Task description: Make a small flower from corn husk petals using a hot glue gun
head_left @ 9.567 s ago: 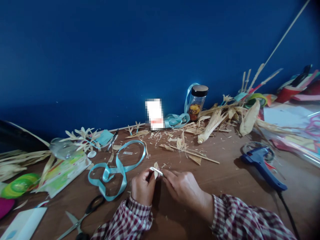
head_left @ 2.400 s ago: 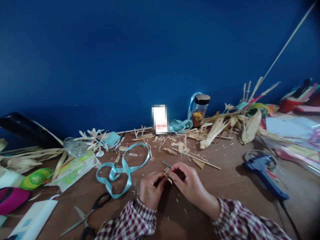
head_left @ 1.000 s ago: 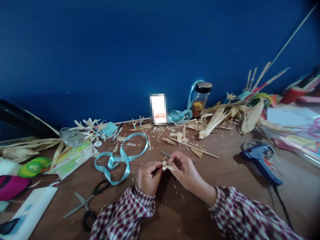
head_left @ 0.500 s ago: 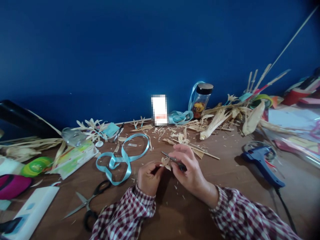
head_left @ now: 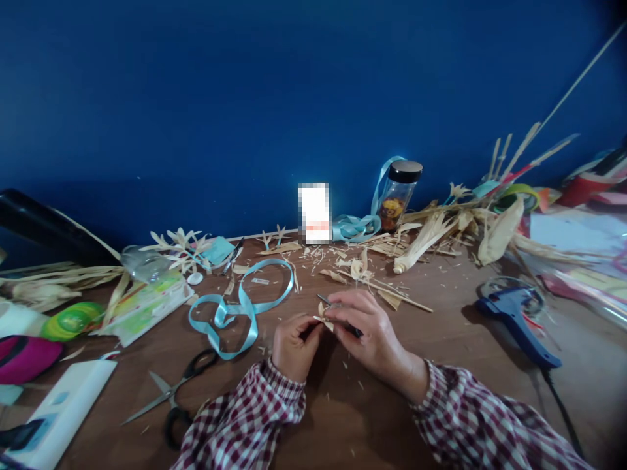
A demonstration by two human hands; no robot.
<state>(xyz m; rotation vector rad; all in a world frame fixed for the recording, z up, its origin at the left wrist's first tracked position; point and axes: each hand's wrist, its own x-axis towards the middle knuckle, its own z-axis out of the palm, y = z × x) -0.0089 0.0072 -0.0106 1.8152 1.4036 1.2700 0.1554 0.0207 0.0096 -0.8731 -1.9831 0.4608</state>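
My left hand point(head_left: 296, 346) is closed in a pinch on a small pale flower point(head_left: 322, 316) that looks made of dried corn husk. Close against it on the right, my right hand point(head_left: 369, 333) is closed around a small tool point(head_left: 322, 298) with a thin metal tip and a dark handle. Most of that tool is hidden by the fingers, so its kind does not show. The right fingertips are at the flower's petals. Left of the hands lie black-handled scissors point(head_left: 169, 391), spread apart, and a looped light-blue ribbon point(head_left: 249, 313).
A blue glue gun point(head_left: 519, 320) lies at the right with its cord. Behind the hands are husk scraps point(head_left: 357, 267), a stick, a corn husk bundle point(head_left: 421, 245) and a black-lidded jar point(head_left: 399, 196). A white power strip point(head_left: 63, 411) sits at the lower left.
My right hand has moved slightly left and closer to the flower, its fingers now at the petals. My left hand keeps its pinch. The view has shifted slightly.
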